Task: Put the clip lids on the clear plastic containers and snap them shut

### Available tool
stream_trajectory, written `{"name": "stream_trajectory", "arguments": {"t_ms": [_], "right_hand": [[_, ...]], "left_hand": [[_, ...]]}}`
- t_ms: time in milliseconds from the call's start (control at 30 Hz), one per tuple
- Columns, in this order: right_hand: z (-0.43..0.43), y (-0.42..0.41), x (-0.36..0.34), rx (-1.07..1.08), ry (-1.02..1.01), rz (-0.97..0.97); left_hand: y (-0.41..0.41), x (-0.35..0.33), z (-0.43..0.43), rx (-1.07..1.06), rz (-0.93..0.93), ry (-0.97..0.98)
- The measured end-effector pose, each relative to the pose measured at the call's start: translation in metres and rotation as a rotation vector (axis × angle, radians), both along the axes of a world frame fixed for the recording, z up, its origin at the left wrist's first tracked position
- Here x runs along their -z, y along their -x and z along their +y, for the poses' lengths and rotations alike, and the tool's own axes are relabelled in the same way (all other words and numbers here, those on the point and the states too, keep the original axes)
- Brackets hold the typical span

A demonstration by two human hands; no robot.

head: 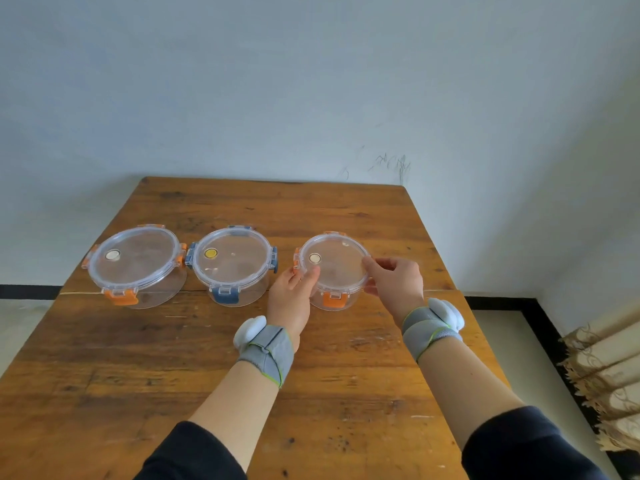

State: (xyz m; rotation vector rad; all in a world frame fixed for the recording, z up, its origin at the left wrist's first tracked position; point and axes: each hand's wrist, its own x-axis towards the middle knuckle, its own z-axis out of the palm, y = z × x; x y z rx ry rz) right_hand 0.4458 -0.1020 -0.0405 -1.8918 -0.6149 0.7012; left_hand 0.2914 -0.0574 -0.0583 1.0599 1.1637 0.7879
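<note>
Three round clear containers stand in a row on the wooden table [242, 358], each with a clip lid on top. The large left container [135, 265] has orange clips, the front one hanging down. The middle container [231, 263] has blue clips. On the small right container [334, 268] sits a lid with orange clips; its front clip is folded down. My left hand [292, 292] grips this container's left side, thumb on the lid rim. My right hand [394, 277] holds the right edge of the same lid, fingers curled over the rim and its right clip hidden.
The table's far edge meets a pale blue wall. Its right edge drops to a tiled floor, where a fringed beige cloth [606, 368] lies at the lower right. Bare wood stretches in front of the containers.
</note>
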Motion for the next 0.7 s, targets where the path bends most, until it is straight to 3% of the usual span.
{"name": "stream_trajectory", "arguments": {"t_ms": [367, 600, 700], "right_hand": [[0.010, 0.013, 0.000, -0.014, 0.001, -0.017], [-0.004, 0.013, -0.021, -0.128, 0.167, -0.205], [-0.023, 0.014, -0.033, -0.131, 0.144, -0.209]], "left_hand": [[0.002, 0.010, 0.002, -0.158, 0.000, -0.065], [0.014, -0.010, -0.005, -0.004, 0.297, -0.244], [0.027, -0.013, -0.014, 0.069, 0.436, -0.253]]}}
